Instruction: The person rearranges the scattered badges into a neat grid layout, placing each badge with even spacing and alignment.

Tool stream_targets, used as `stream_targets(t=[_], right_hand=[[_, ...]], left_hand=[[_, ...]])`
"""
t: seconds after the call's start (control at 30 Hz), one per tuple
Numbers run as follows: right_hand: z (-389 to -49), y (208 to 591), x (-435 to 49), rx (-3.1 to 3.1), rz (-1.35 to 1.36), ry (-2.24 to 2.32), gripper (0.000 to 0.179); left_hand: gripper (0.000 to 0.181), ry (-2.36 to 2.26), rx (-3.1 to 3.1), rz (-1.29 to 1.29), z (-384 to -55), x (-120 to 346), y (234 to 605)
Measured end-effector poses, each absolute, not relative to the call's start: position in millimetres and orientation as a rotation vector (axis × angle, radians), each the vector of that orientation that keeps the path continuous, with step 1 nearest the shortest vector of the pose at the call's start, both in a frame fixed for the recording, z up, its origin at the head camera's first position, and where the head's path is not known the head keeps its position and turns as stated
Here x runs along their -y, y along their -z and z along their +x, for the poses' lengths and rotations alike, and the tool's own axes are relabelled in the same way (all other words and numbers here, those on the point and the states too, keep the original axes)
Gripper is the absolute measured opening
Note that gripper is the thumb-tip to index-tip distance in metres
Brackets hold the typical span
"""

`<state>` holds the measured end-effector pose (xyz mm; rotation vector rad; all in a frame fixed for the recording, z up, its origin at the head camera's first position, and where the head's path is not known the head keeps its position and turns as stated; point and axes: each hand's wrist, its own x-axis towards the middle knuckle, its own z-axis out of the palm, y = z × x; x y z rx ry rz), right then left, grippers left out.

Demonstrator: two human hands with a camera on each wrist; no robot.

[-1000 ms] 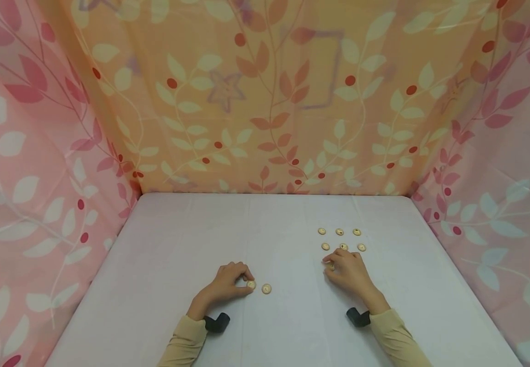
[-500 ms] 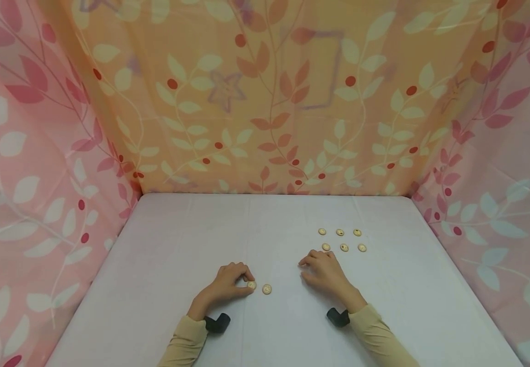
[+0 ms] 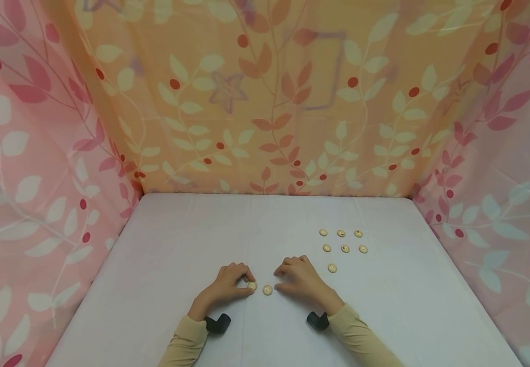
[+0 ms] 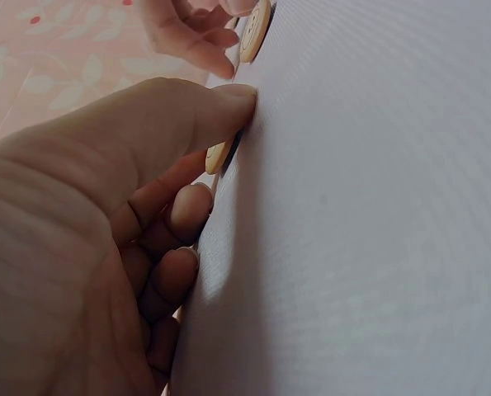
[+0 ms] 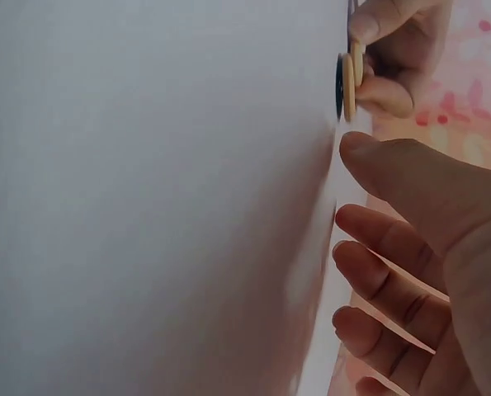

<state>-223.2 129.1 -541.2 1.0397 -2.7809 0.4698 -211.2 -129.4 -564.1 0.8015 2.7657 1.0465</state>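
Note:
My left hand [image 3: 226, 283] pinches a round, flat wooden disc [image 3: 252, 286] between thumb and forefinger, low at the white tabletop. In the left wrist view the thumb covers most of that disc [image 4: 216, 157], its other fingers curling below. A second wooden disc [image 3: 267, 290] lies just right of it, between the two hands. Close to its right side is my right hand [image 3: 302, 279], thumb and fingers apart and bent loosely, with nothing between them. From the right wrist, the right thumb [image 5: 377, 157] points at the second disc's edge [image 5: 349, 87].
Behind my right hand a single wooden disc [image 3: 332, 268] lies on the white table [image 3: 178, 234]. Farther back are two rows of similar discs [image 3: 345, 248], some with a dark spot. Floral cloth [image 3: 201, 127] encloses the table at back and sides.
My right hand has left the single disc near the rows and moved left and slightly toward me, up to the second disc. My left hand keeps its pinch in place.

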Motion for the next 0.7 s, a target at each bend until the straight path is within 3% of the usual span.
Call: stream_targets(t=[0.7], right_hand=[[-214.3,537.1,-100.1,2.793,1.268,-0.452,0.026]], left_hand=[[0.018,-1.05,-2.755,0.842,-211.1,130.6,562.6]])
